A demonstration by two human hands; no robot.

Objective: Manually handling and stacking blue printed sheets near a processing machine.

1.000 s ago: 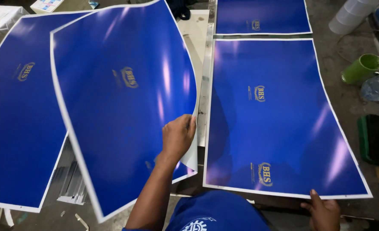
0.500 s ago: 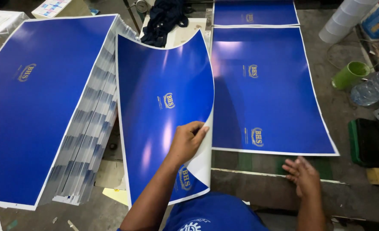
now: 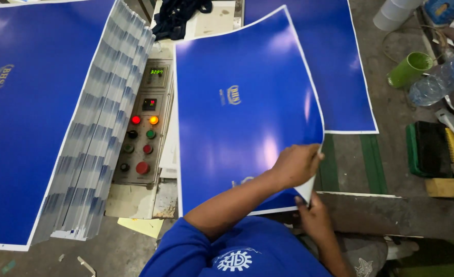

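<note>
Left hand [image 3: 294, 165]: fingers curled over the lower right edge of a large glossy blue printed sheet with a white border [image 3: 242, 107], gripping it. Right hand [image 3: 314, 219]: directly below the left, fingertips pinching the same sheet at its bottom right corner. The sheet is lifted and bowed, its right edge curling upward; its lower right corner lies between the two hands, and the rest extends up and left from them.

Containers: a green plastic cup [image 3: 410, 68] lies tilted at upper right; its contents cannot be determined. A clear plastic bottle [image 3: 442, 77] lies just beside it; its contents cannot be determined.

Under the raised sheet, a second blue sheet [image 3: 339, 61] lies flat on the bench [image 3: 391, 169]. At left, a tall fanned stack of identical blue sheets [image 3: 42, 128] rests well apart from the hands. Between the stack and the held sheet sits a grey control panel with lit red and orange lamps, push buttons and small digital displays [image 3: 142, 128]. A dark cloth [image 3: 178, 15] lies above the panel. A green-backed black brush [image 3: 428, 150] lies at right.
</note>
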